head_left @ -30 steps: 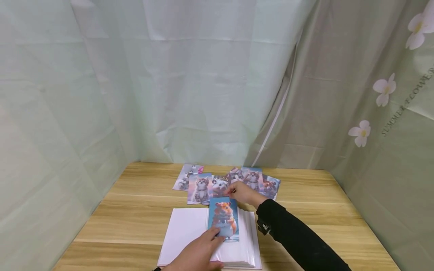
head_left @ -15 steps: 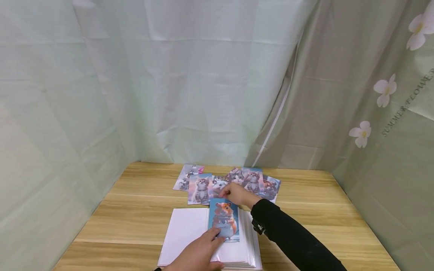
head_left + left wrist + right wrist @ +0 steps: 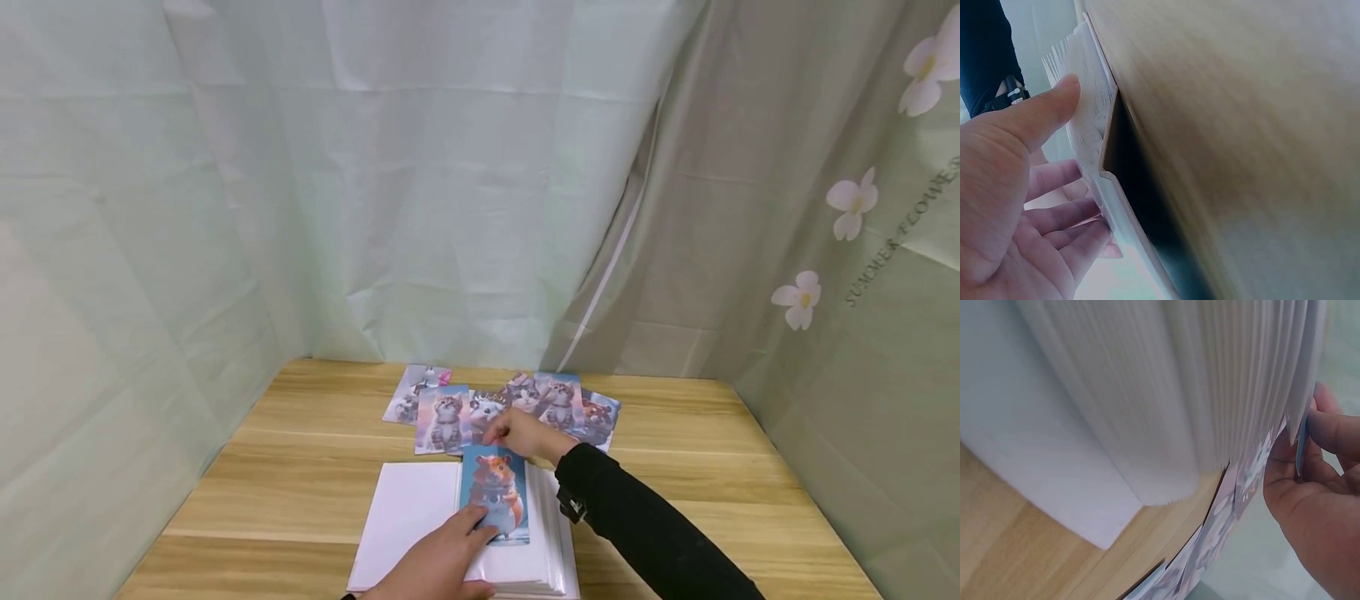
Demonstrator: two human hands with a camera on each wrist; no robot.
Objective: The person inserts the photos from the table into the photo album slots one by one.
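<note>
On woodgrain tabletop (image 3: 285,475), thick white album (image 3: 408,504), rectangular card (image 3: 497,492), left hand (image 3: 442,554) spread on it, right hand (image 3: 525,435) pinching its edge

A wooden table (image 3: 285,500) with pale and darker grain stands hemmed by pale green-grey curtains (image 3: 450,208) on the left, far and right sides, brighter at left, duller toward the right, where pinkish-white printed flowers (image 3: 801,298) flank slanting dark lettering (image 3: 900,233).

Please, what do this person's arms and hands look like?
No gloves. The left hand has a dark band at its wrist; the right hand has a black sleeve behind it and a black strap with pale parts. No left sleeve shows.
</note>
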